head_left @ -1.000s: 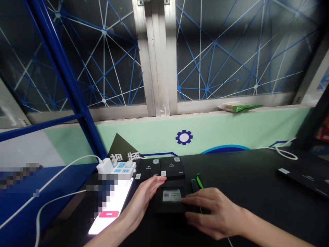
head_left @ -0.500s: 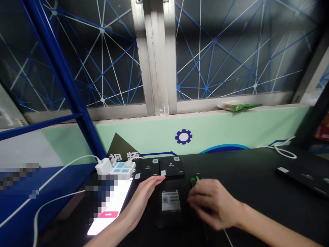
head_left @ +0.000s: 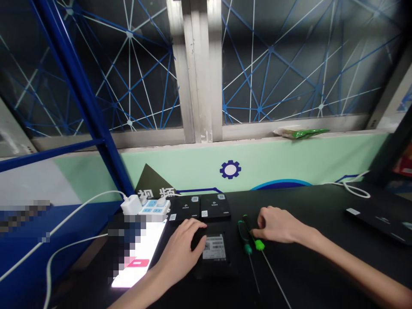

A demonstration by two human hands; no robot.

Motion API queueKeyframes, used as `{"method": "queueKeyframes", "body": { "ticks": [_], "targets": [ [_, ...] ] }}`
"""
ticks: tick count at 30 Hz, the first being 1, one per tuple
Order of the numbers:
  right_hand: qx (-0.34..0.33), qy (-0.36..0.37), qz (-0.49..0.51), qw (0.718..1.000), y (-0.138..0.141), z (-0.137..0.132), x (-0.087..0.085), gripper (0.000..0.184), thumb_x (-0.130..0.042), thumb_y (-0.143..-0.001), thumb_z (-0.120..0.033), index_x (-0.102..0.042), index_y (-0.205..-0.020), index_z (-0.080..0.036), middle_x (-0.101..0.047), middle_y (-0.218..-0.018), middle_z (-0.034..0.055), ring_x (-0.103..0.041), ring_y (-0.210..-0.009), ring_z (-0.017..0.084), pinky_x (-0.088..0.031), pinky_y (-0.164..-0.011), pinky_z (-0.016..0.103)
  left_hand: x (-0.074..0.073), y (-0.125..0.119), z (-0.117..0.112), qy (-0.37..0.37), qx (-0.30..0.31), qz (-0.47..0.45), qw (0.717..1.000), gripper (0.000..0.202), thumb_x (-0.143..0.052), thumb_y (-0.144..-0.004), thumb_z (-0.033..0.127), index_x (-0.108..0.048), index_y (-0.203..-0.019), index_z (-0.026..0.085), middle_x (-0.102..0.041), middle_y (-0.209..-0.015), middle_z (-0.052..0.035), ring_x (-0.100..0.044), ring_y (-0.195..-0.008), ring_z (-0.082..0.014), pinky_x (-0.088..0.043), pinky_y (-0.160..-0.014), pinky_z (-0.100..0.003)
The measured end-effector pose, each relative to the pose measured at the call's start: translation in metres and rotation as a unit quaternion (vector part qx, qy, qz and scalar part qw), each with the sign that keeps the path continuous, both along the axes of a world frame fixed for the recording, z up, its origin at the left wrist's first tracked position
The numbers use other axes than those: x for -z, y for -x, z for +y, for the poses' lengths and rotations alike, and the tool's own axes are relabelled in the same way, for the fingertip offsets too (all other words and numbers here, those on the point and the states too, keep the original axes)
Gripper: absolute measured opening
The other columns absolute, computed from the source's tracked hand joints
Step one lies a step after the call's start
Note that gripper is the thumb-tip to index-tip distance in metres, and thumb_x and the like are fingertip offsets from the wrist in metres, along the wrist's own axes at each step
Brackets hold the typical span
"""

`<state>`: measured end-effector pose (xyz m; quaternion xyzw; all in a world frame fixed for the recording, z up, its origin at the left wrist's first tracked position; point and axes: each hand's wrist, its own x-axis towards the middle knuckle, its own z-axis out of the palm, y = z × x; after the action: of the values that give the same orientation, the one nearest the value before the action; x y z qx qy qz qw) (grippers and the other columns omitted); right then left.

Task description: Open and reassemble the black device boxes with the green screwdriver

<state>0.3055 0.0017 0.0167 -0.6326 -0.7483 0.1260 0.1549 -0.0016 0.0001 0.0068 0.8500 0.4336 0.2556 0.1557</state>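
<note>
Apparently most work is left: the near labelled box looks whole, the left hand loosely spread at its left edge; the right hand curls by the right screwdriver, grip unclear.

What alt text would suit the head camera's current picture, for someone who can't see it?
A person's left hand covers part of a labelled black box on a black table; the right hand is at two green-handled screwdrivers. Behind are two more boxes and a power strip; a screen glows at left.
</note>
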Motion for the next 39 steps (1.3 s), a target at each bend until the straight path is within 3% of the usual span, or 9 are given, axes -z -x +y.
{"method": "queueKeyframes", "body": {
  "ticks": [8, 14, 17, 20, 22, 25, 30, 34, 39],
  "targets": [
    [-0.037, 0.149, 0.097, 0.983, 0.005, 0.0, -0.001, 0.029, -0.062, -0.071, -0.027, -0.061, -0.044, -0.019, -0.053, -0.039, -0.0019, -0.041, -0.038, 0.01, -0.029, -0.043, 0.024, 0.001, -0.001, -0.001, 0.002, 0.006, 0.007, 1.0, 0.025, -0.045, -0.1, 0.033, -0.059, -0.12, 0.027, -0.064, -0.115, -0.0057, -0.058, -0.113, -0.0272, -0.049, -0.097, -0.046],
    [-0.047, 0.143, 0.217, 0.964, 0.003, 0.007, 0.001, 0.033, -0.057, -0.074, -0.026, -0.053, -0.043, -0.017, -0.047, -0.039, -0.0037, -0.034, -0.039, 0.008, -0.023, -0.044, 0.023, 0.004, 0.001, -0.001, -0.002, 0.007, 0.004, 1.0, 0.027, -0.044, -0.1, 0.035, -0.059, -0.122, 0.027, -0.063, -0.117, -0.005, -0.058, -0.112, -0.0264, -0.049, -0.096, -0.045],
    [-0.057, 0.116, 0.36, 0.924, 0.009, 0.007, 0.004, 0.032, -0.054, -0.083, -0.034, -0.049, -0.055, -0.018, -0.049, -0.046, -0.005, -0.033, -0.04, 0.006, -0.021, -0.043, 0.021, 0.005, 0.0, -0.001, -0.003, 0.006, 0.005, 1.0, 0.026, -0.045, -0.1, 0.034, -0.059, -0.121, 0.027, -0.063, -0.116, -0.0047, -0.058, -0.111, -0.0263, -0.049, -0.094, -0.043],
    [-0.055, 0.063, 0.518, 0.851, 0.02, 0.005, 0.01, 0.029, -0.051, -0.09, -0.044, -0.047, -0.073, -0.02, -0.053, -0.056, -0.0053, -0.033, -0.039, 0.006, -0.021, -0.039, 0.019, 0.005, -0.001, -0.002, -0.006, 0.004, 0.006, 1.0, 0.026, -0.045, -0.1, 0.033, -0.058, -0.121, 0.027, -0.063, -0.115, -0.0048, -0.058, -0.11, -0.0263, -0.048, -0.094, -0.043],
    [-0.062, 0.029, 0.581, 0.811, 0.027, 0.004, 0.014, 0.025, -0.055, -0.09, -0.044, -0.05, -0.084, -0.02, -0.057, -0.063, -0.0035, -0.039, -0.04, 0.007, -0.027, -0.038, 0.019, 0.005, -0.002, -0.003, -0.007, 0.003, 0.01, 1.0, 0.026, -0.044, -0.1, 0.033, -0.057, -0.121, 0.026, -0.062, -0.115, -0.0054, -0.058, -0.109, -0.0264, -0.048, -0.093, -0.043],
    [-0.07, -0.03, 0.613, 0.786, 0.034, 0.001, 0.017, 0.026, -0.061, -0.089, -0.043, -0.053, -0.096, -0.019, -0.062, -0.073, 0.0008, -0.052, -0.051, 0.011, -0.042, -0.044, 0.022, 0.004, -0.003, -0.005, -0.013, -0.004, 0.015, 1.0, 0.025, -0.043, -0.1, 0.031, -0.057, -0.12, 0.026, -0.063, -0.114, -0.0059, -0.058, -0.107, -0.0268, -0.048, -0.09, -0.042],
    [-0.089, -0.116, 0.58, 0.802, 0.04, -0.007, 0.017, 0.026, -0.06, -0.093, -0.043, -0.053, -0.103, -0.021, -0.064, -0.085, 0.0039, -0.059, -0.065, 0.015, -0.051, -0.059, 0.029, 0.005, -0.007, -0.007, -0.026, -0.007, 0.018, 0.999, 0.023, -0.043, -0.1, 0.029, -0.058, -0.117, 0.024, -0.063, -0.111, -0.006, -0.058, -0.105, -0.0266, -0.047, -0.091, -0.044],
    [-0.113, -0.129, 0.526, 0.833, 0.042, -0.009, 0.013, 0.024, -0.056, -0.096, -0.041, -0.051, -0.107, -0.02, -0.063, -0.087, 0.0043, -0.058, -0.067, 0.016, -0.05, -0.063, 0.03, 0.007, -0.009, -0.006, -0.033, -0.005, 0.022, 0.999, 0.023, -0.041, -0.1, 0.028, -0.057, -0.116, 0.024, -0.062, -0.111, -0.0059, -0.057, -0.105, -0.0262, -0.046, -0.091, -0.042],
    [-0.161, -0.133, 0.435, 0.876, 0.054, -0.003, -0.006, 0.02, -0.051, -0.098, -0.038, -0.053, -0.103, -0.018, -0.056, -0.078, 0.001, -0.051, -0.064, 0.014, -0.044, -0.06, 0.027, 0.008, -0.009, -0.005, -0.031, -0.009, 0.024, 0.999, 0.021, -0.042, -0.099, 0.026, -0.057, -0.115, 0.024, -0.062, -0.111, -0.0045, -0.057, -0.105, -0.0246, -0.045, -0.092, -0.04]
  ]
}}
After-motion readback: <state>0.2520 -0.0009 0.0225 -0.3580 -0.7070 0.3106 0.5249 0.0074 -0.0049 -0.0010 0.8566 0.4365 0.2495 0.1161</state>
